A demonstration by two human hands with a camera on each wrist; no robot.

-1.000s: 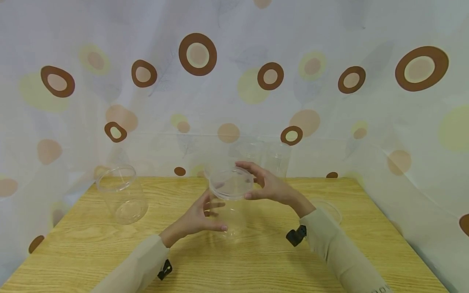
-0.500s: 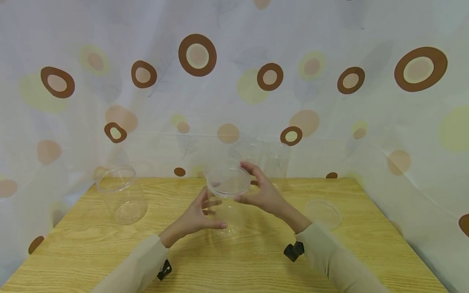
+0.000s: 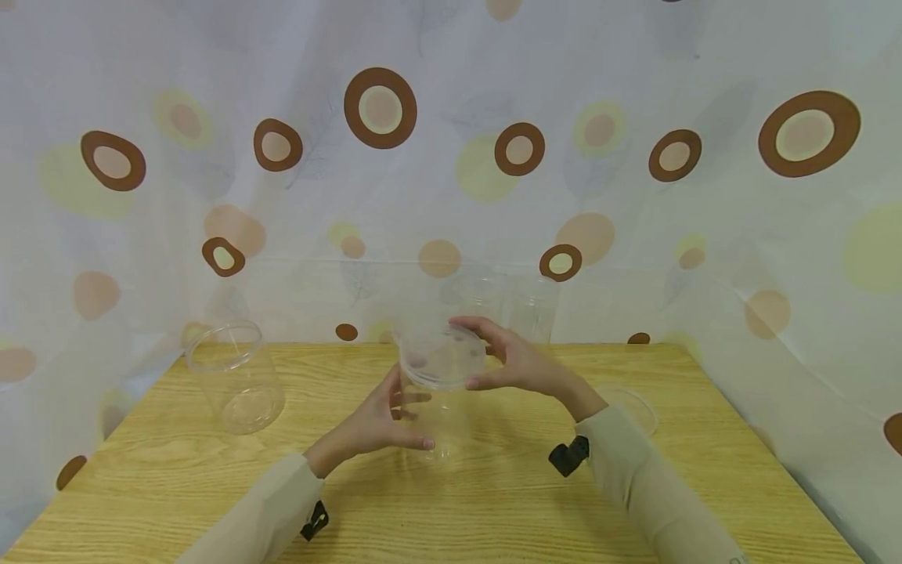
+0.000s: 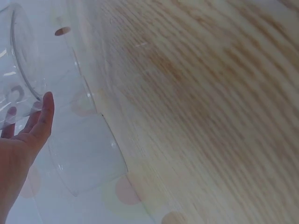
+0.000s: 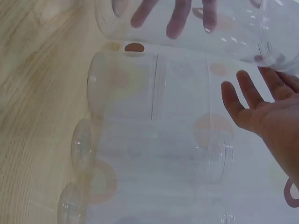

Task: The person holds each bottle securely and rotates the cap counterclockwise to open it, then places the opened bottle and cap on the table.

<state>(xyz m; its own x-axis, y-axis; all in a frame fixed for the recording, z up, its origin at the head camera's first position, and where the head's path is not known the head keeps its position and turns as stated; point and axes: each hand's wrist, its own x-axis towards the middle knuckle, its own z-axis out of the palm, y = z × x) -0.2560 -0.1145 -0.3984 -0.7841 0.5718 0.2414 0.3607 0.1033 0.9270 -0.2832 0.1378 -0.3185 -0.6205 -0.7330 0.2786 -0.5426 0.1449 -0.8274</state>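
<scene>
Over the middle of the wooden table (image 3: 451, 517), the left hand (image 3: 369, 423) grips a clear jar (image 3: 447, 423), wood grain showing through its walls; the right hand (image 3: 517, 364) holds its lid (image 3: 442, 356) by the edge, though the lid's seating is hard to tell. A wide container (image 3: 236, 388) stands at left

A clear plastic jar (image 3: 451, 415), a wide see-through cylinder, stands upright above the near middle of the wooden table (image 3: 451, 517); whether its base touches the wood cannot be told. The left hand (image 3: 369, 423) grips its wall, fingers behind and thumb in front. A round transparent lid (image 3: 447, 352) covers its mouth, and the right hand (image 3: 524, 364) spans the lid's edge with thumb and forefinger.
</scene>
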